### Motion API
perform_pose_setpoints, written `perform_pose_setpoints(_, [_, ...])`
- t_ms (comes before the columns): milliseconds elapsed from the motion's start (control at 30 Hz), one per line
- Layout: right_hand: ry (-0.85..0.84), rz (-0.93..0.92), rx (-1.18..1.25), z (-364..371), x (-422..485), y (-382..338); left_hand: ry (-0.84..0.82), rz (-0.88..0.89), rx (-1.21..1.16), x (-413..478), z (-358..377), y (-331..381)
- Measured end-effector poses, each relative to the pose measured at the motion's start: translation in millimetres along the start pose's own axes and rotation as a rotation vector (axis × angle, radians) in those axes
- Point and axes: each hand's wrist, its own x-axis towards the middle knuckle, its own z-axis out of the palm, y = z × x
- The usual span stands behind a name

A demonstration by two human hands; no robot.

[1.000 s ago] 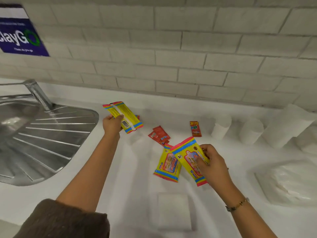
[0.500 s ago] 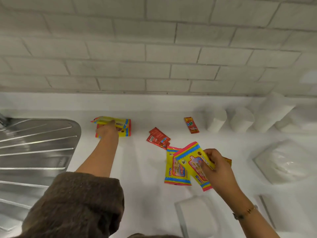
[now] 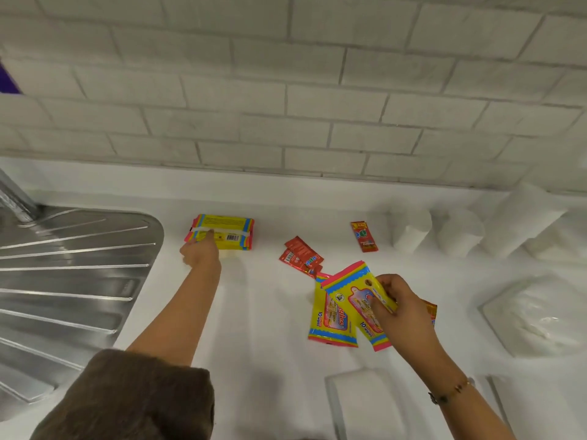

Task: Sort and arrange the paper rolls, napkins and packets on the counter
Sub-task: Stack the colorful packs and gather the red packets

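A stack of yellow wipe packets with pink and blue edges (image 3: 224, 233) is seen lying flat on the white surface (image 3: 263, 312), just beside the ribbed steel drainboard (image 3: 73, 274). The left hand (image 3: 200, 254) is stretched out to the stack's near edge, and one of its fingers (image 3: 209, 235) is laid straight on the top packet; nothing is gripped by it.

A single yellow wipe packet of the same kind (image 3: 352, 296) is pinched at its right side by the curled fingers and thumb of the right hand (image 3: 398, 308) and is held tilted. Its lower left part overlaps another yellow packet lying flat (image 3: 327, 322). An orange-red packet edge (image 3: 430, 309) is partly hidden behind the right hand.

A small pile of red sachets (image 3: 300, 255) is found between the two hands, and one more red sachet (image 3: 363, 236) lies apart, nearer the wall. White paper rolls (image 3: 409, 235) are lined up on the right by the wall. A clear bag of white napkins (image 3: 536, 315) and a flat white napkin pack (image 3: 365, 401) are placed nearer the person.
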Motion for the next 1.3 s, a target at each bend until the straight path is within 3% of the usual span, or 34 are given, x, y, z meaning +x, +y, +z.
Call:
perform_pose_setpoints(233, [-0.131, -0.204, -0.056, 30.6, 35.2, -38.2, -0.251, 0.328, 0.081, -28.6, -70.3, -30.4])
perform_pose_setpoints(400, [-0.162, -0.471, -0.181, 78.1, 78.4, -84.0, -0.202, 0.427, 0.181, -45.5, -125.4, -46.1])
perform_pose_setpoints(767, [-0.139, -0.837, -0.697, 196.9, 154.0, -167.3, -0.006, 0.358, 0.19, -53.5, -215.1, -72.0])
perform_pose_setpoints(1100, [-0.328, -0.876, -0.792, 240.4, 137.4, -137.4, 0.035, 0.365, 0.202, -55.1, -237.8, -79.2])
perform_pose_setpoints(1300, [-0.225, -0.82, -0.666, 206.4, 118.6, -137.0, -0.016, 0.411, 0.238, -58.8, -220.7, -68.0])
